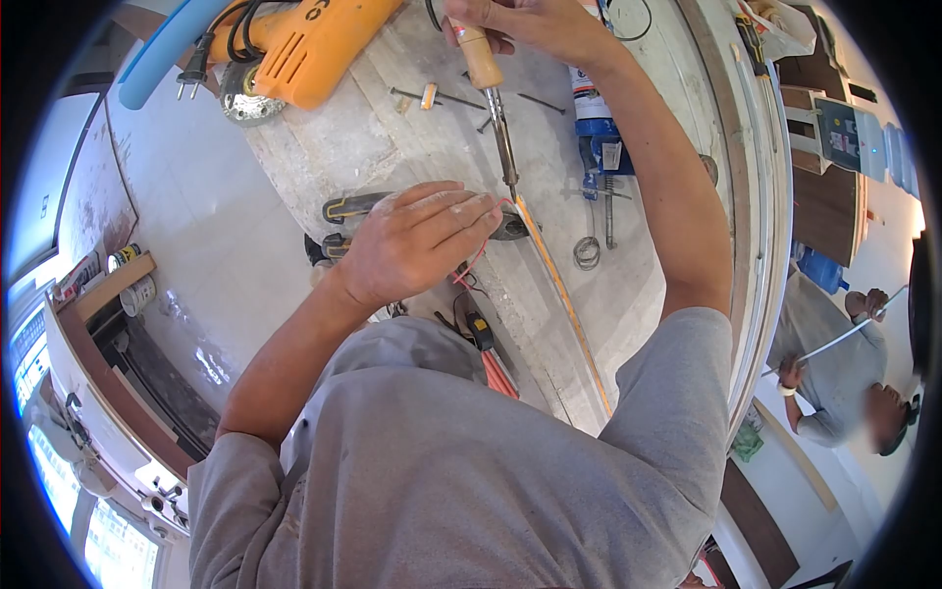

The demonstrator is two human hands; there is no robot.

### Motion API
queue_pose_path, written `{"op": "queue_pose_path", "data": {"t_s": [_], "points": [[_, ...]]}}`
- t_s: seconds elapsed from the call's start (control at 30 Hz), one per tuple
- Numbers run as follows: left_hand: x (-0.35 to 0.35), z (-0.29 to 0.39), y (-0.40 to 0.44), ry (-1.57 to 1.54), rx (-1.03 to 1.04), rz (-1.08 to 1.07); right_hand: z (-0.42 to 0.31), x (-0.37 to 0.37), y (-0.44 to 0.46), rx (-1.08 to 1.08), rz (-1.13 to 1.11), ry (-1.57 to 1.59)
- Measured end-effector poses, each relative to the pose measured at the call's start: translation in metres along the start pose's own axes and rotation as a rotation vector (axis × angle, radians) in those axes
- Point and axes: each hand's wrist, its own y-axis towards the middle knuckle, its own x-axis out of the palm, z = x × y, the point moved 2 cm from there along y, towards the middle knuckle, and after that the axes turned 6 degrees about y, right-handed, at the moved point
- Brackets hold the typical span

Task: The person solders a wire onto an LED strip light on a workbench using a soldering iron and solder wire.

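My right hand (535, 25), at the top, is closed round the wooden handle of a soldering iron (500, 133). The iron points down, its tip at the upper end of a narrow yellow-orange strip (557, 285), which looks like an LED strip. My left hand (422, 240) has its fingers pressed together at a thin red wire (478, 257) beside that end. Its fingertips are partly hidden. Dark metal plier jaws (512, 228) lie under the strip's end; yellow-and-black handles (355, 208) show left of my left hand.
An orange power tool (319, 49) with a disc lies upper left. A blue caulking gun (603, 147), a wire coil (586, 253) and long screws (437, 95) lie on the worktable (648, 250). Right, another person (834, 358) holds a thin rod.
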Motion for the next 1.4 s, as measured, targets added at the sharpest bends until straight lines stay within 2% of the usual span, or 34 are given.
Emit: {"op": "queue_pose_path", "data": {"t_s": [0.5, 1.4], "points": [[0.0025, 0.0057, 0.0001, 0.127, 0.040, 0.036, 0.0020, 0.0007, 0.0009, -0.016, -0.035, 0.065], [0.0025, 0.0060, -0.0017, 0.119, 0.048, 0.004, -0.0004, 0.0002, 0.0005, -0.015, -0.005, 0.035]]}}
